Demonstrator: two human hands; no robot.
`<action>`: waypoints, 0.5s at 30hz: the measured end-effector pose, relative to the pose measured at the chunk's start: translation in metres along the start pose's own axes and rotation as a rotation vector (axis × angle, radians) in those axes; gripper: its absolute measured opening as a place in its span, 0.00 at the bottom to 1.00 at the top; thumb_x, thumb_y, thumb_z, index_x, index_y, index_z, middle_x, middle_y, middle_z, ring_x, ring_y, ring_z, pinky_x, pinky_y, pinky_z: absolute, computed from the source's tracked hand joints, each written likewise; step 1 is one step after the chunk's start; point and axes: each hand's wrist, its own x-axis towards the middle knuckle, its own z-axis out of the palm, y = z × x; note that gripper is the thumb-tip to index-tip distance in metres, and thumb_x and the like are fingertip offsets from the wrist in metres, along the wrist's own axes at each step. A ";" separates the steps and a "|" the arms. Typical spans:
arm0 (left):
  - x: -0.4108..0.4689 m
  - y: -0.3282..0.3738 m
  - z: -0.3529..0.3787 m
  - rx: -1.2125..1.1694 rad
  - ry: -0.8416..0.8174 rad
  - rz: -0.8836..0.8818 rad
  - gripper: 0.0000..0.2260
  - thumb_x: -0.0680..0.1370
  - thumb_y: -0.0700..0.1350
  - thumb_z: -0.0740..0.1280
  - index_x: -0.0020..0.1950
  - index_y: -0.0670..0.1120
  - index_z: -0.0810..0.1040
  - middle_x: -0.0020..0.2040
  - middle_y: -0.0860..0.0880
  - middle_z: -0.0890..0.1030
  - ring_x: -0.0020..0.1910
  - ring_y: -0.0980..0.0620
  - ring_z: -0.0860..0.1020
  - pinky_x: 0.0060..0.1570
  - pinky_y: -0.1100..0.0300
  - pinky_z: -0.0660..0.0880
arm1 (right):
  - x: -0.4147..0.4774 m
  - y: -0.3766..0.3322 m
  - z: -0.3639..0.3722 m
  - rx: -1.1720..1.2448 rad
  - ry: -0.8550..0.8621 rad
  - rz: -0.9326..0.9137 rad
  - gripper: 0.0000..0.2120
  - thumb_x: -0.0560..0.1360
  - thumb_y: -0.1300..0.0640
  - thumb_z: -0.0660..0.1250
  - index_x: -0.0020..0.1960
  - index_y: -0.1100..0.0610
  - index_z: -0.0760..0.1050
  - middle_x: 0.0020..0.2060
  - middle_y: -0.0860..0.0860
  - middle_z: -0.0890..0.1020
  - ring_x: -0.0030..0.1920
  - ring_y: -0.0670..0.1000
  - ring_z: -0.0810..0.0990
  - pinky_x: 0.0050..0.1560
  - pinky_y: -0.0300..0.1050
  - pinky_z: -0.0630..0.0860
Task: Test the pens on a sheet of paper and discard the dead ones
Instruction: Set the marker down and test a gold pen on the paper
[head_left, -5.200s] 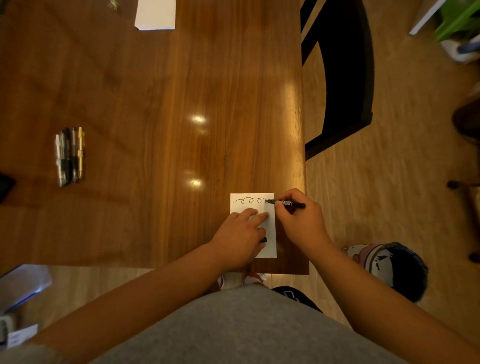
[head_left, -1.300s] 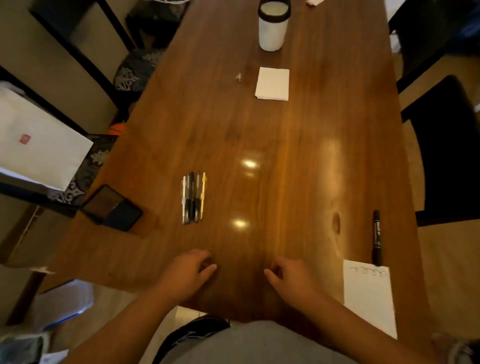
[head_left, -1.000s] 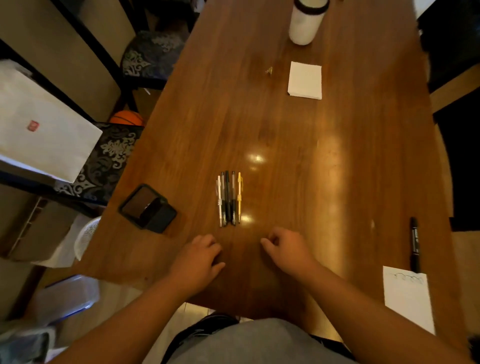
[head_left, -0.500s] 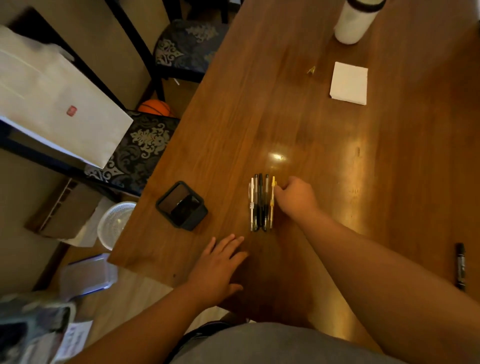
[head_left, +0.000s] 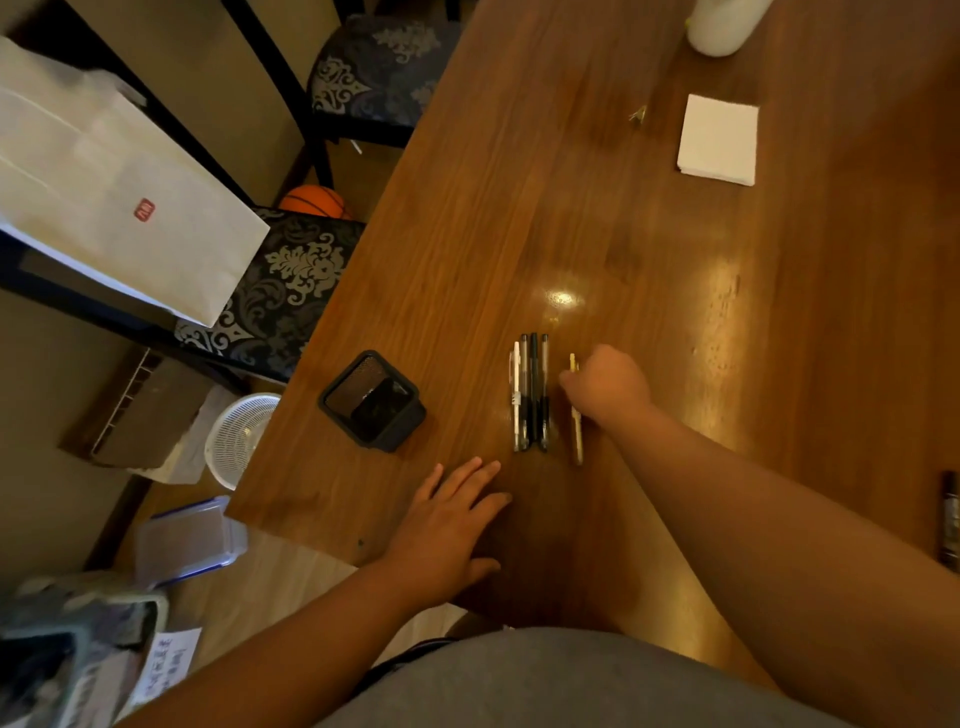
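Far left, a white paper bag (head_left: 119, 208) is covering part of a patterned chair seat (head_left: 291, 291), and an orange basketball (head_left: 311, 200) is peeking out behind it. Down on the floor, a white mesh basket (head_left: 236, 436) is sitting near a clear lidded box (head_left: 192, 540).

Onto the wooden counter (head_left: 519, 182) now: a black mesh holder (head_left: 371, 400) is standing near its left edge, turned at an angle.

The left hand (head_left: 447, 525) is resting palm down by the near edge, its fingers (head_left: 467, 478) straight and spread, gripping nothing.

Just beyond it, the row of four pens (head_left: 530, 395) is lying side by side, one white and three dark, barrels touching and all pointing away from the person.

Here is the action: the gold pen (head_left: 575, 431) is lying just right of that row, parted from it by a narrow gap. The right hand (head_left: 608, 387) is coming down over its upper half, curled around the barrel, and the pen's near end is poking out below the wrist. Whether the pen is clear of the wood, I cannot tell.

Farther right and well back, a small gold scrap (head_left: 639, 114) is lying beside a white pad of paper (head_left: 719, 140), with a white cup (head_left: 719, 26) behind them at the top edge.

At the extreme right, a black marker (head_left: 949, 519) is lying on the counter, well apart from the others.
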 end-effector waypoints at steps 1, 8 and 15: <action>0.000 0.000 0.000 0.009 -0.001 0.001 0.34 0.73 0.63 0.66 0.76 0.58 0.57 0.80 0.53 0.47 0.76 0.55 0.38 0.73 0.46 0.37 | -0.004 0.005 -0.001 0.041 -0.012 0.014 0.10 0.76 0.52 0.66 0.39 0.56 0.72 0.33 0.53 0.79 0.32 0.52 0.78 0.28 0.42 0.70; 0.016 0.030 -0.011 -0.009 0.038 -0.016 0.22 0.78 0.59 0.62 0.69 0.53 0.70 0.75 0.51 0.63 0.75 0.49 0.57 0.72 0.51 0.55 | -0.070 0.077 -0.010 0.653 -0.017 0.147 0.01 0.77 0.60 0.65 0.46 0.56 0.74 0.37 0.53 0.82 0.34 0.50 0.81 0.31 0.43 0.74; 0.046 0.106 -0.021 -0.063 -0.151 0.223 0.15 0.80 0.57 0.60 0.60 0.49 0.74 0.55 0.50 0.77 0.53 0.51 0.75 0.52 0.53 0.74 | -0.150 0.181 -0.019 1.052 0.013 0.444 0.15 0.81 0.52 0.59 0.38 0.56 0.70 0.27 0.52 0.67 0.25 0.47 0.65 0.27 0.40 0.62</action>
